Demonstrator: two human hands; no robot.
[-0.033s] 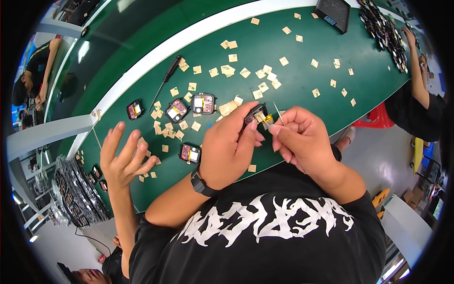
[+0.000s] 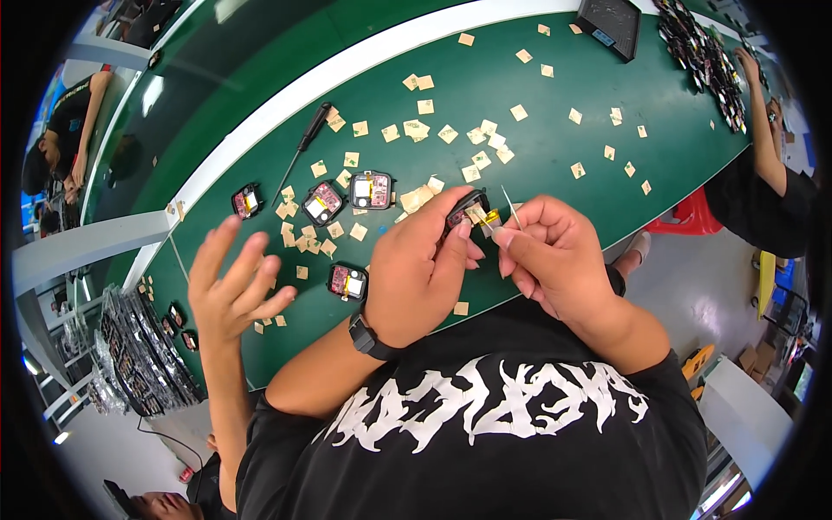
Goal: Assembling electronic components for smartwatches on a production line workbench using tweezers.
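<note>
My left hand (image 2: 416,269) grips a small black square device (image 2: 468,213) with a yellow part showing, held just above the green table (image 2: 563,165). My right hand (image 2: 555,256) is close beside it on the right, pinching thin pale tweezers (image 2: 511,206) whose tip points down at the yellow part. A black watch sits on my left wrist. Three similar opened devices (image 2: 323,202) lie in a row to the left and one more (image 2: 347,280) sits near the table's front edge.
Another person's open hand (image 2: 230,286) is raised at the left, over the table's edge. Several tan paper squares (image 2: 416,130) are scattered about, with a black screwdriver (image 2: 303,147), a black box (image 2: 611,24), a heap of devices (image 2: 706,56) and a co-worker's arm (image 2: 763,147).
</note>
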